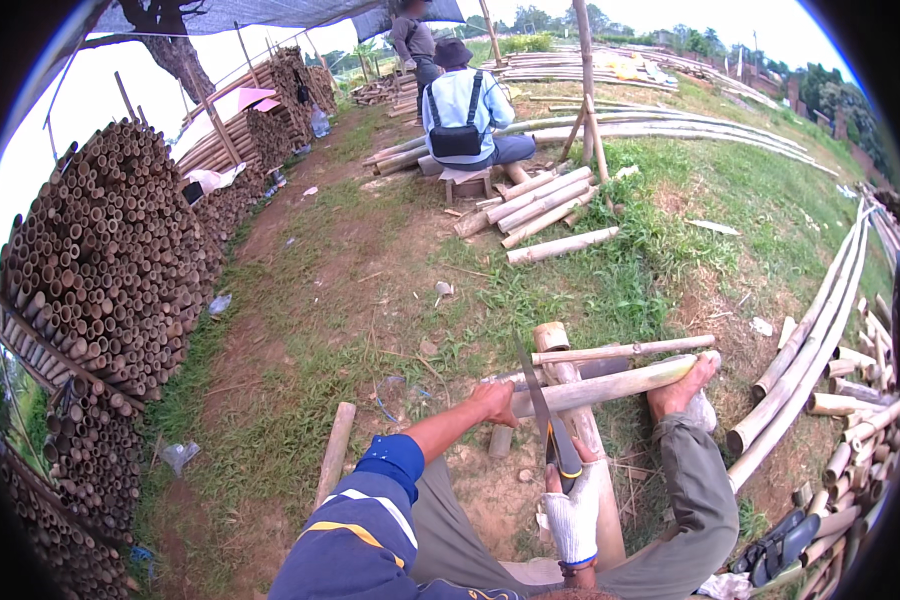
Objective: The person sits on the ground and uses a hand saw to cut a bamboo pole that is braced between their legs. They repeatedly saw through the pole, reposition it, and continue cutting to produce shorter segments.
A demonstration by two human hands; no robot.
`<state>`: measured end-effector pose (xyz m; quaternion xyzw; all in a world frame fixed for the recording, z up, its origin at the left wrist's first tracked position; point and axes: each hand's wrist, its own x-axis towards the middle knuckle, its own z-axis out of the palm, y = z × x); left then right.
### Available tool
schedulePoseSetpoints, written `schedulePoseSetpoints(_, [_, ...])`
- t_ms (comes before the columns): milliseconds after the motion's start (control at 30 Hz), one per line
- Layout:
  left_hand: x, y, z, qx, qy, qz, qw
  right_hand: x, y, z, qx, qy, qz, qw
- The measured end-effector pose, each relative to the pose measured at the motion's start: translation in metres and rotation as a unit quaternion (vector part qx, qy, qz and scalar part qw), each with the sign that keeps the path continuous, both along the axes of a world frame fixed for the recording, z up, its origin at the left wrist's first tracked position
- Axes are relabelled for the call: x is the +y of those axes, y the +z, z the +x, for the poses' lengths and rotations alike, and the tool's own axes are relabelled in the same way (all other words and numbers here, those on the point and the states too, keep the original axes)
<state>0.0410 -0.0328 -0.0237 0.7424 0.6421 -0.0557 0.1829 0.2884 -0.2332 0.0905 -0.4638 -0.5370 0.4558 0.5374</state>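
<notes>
My bare left hand (494,402) is closed round the left end of a pale bamboo pole (610,388). My right hand (574,512), in a white knit glove, grips the black and yellow handle of a handsaw (540,398). The saw's blade points up and away, crossing the pole close to my left hand; I cannot tell whether its teeth touch. Under the pole runs a thicker bamboo log (588,440), pointing away from me. My bare foot (684,386) presses on the pole's right end. A thinner bamboo stick (625,351) lies just beyond it.
Tall stacks of cut bamboo tubes (110,250) line the left. Short bamboo pieces (545,205) lie ahead, near a seated person (460,110); another person stands farther back. Long poles (805,340) and a heap of offcuts (860,450) lie right. One loose piece (335,452) rests left of me.
</notes>
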Motion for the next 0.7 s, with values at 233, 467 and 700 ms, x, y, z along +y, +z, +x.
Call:
schedulePoseSetpoints(233, [-0.002,0.007,0.011,-0.017,-0.057,-0.024,0.998,-0.035,-0.065,0.012,-0.068,-0.017,-0.047,0.996])
schedulePoseSetpoints(467, [-0.004,-0.005,0.007,-0.021,-0.053,-0.021,0.998,-0.029,-0.059,0.013,-0.001,-0.032,-0.06,0.998])
schedulePoseSetpoints(700, [0.01,-0.01,0.001,-0.015,-0.046,-0.004,0.999,0.012,0.021,0.003,-0.016,0.025,-0.032,0.999])
